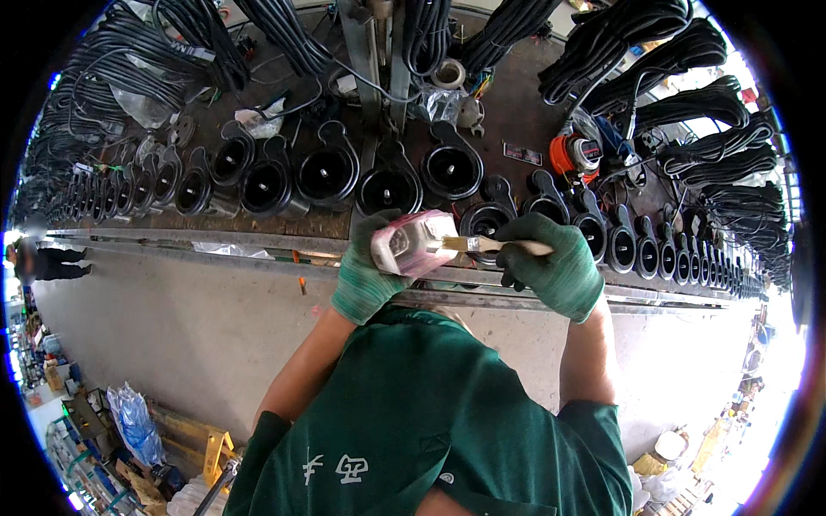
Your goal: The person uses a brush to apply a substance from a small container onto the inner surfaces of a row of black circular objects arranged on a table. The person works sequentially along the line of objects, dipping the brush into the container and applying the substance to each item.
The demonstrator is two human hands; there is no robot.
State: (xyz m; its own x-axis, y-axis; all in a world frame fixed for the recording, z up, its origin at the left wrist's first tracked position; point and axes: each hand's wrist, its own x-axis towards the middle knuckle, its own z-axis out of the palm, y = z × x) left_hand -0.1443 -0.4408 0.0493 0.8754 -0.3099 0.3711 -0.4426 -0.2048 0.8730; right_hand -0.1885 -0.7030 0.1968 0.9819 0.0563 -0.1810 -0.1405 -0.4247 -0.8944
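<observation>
My left hand (368, 267), in a green glove with a dark palm, is closed round a cut-open pale plastic container (415, 241) with pinkish stains. In my gloved right hand (551, 265) is a paintbrush (482, 245), gripped by its light wooden handle. The brush's bristles point left and reach the container's right side; what lies inside the container I cannot make out. Just beyond my hands stands a black round housing (389, 185) with a metal stud in its middle. Another black housing (487, 215) is partly hidden behind the brush and my right hand.
A long row of similar black housings lines the near edge of the workbench (327, 228). Coiled black cables (619, 43) lie behind them. A metal post (379, 60) rises at the back centre. An orange-and-white reel (575, 155) sits to the right. Someone in dark trousers (60, 262) stands far left.
</observation>
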